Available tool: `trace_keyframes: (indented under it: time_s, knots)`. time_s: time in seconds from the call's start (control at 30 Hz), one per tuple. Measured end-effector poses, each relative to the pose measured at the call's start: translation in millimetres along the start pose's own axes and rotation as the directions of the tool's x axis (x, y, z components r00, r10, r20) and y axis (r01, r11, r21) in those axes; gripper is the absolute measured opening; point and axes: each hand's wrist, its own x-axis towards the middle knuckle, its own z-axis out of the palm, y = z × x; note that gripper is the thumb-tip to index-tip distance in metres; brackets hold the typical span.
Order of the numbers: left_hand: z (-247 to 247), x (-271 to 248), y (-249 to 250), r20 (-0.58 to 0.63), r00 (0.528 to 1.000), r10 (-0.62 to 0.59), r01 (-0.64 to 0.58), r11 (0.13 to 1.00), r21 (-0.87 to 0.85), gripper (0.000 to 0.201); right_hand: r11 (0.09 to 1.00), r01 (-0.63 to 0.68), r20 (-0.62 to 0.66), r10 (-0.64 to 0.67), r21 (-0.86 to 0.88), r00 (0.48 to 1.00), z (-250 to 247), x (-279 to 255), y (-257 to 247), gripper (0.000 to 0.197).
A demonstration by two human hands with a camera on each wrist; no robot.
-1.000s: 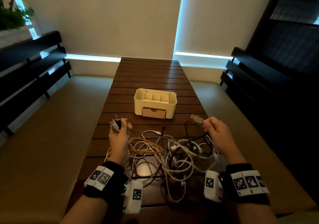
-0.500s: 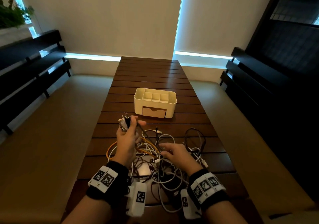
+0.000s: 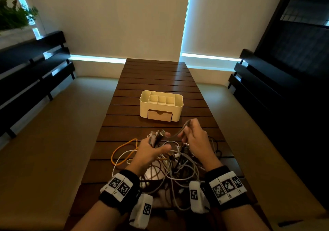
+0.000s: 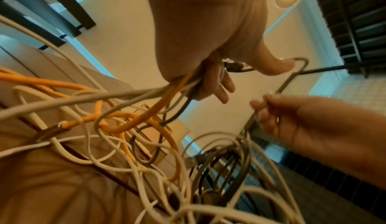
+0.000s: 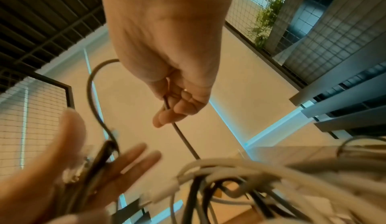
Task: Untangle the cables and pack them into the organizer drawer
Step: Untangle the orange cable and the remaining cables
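Observation:
A cream organizer [image 3: 178, 104] with its drawer [image 3: 159, 115] closed stands mid-table. In front of it lies a tangle of white, dark and orange cables [image 3: 178, 166]. My left hand [image 3: 156, 144] is raised over the pile and grips a bundle of cable ends [image 3: 156, 136]; orange, white and dark cords [image 4: 181, 85] run out under its palm. My right hand [image 3: 186, 132] is just to its right and pinches a dark cable [image 3: 187, 123] that arcs across to the left hand's bundle. In the right wrist view the right hand's fingers [image 5: 167, 117] pinch that dark cable [image 5: 183, 136].
An orange cable loop [image 3: 122, 150] lies left of the pile on the slatted wooden table [image 3: 156, 77]. Cushioned benches [image 3: 53, 132] run along both sides, with dark slatted backrests [image 3: 32, 74]. The table behind the organizer is bare wood.
The right hand left the pile and rose toward the left hand, now pinching a dark cable. The left hand moved right with its bundle of cable ends.

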Motion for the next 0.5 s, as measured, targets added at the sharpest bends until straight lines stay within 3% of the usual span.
trace_keyframes:
  time_s: [0.07,0.13,0.23,0.37,0.43,0.5]
  knots:
    - [7.2,6.2,-8.4,0.075,0.997,-0.006,-0.002,0.994,0.106,0.041,0.996,0.087,0.027,-0.088,0.027,0.996,-1.7,-0.8,-9.1,0.011]
    - [14.8,12.1,-14.0,0.113,0.994,0.004,-0.033,0.968,0.249,0.029,0.990,0.133,0.030,-0.135,0.041,0.990,-2.5,-1.9,-13.9,0.011]
    - [17.6,15.8,-23.9,0.116,0.992,-0.052,0.003,0.922,0.387,0.019,0.988,0.153,-0.037,-0.152,0.031,0.988,-8.0,-0.7,-14.4,0.019]
    - [16.7,9.7,-32.9,0.216,0.969,-0.116,-0.024,0.832,0.554,0.013,0.970,0.218,-0.177,-0.198,0.106,0.964,-18.0,-1.1,-16.7,0.024]
    - [14.9,9.0,-36.4,0.200,0.972,-0.124,-0.036,0.762,0.646,0.021,0.943,0.279,-0.245,-0.231,0.181,0.941,-19.0,-3.3,-21.7,0.022]
    - [13.0,11.5,-37.7,0.124,0.989,-0.081,-0.011,0.791,0.611,0.020,0.901,0.341,-0.290,-0.262,0.270,0.921,-17.0,-6.4,-28.4,0.018]
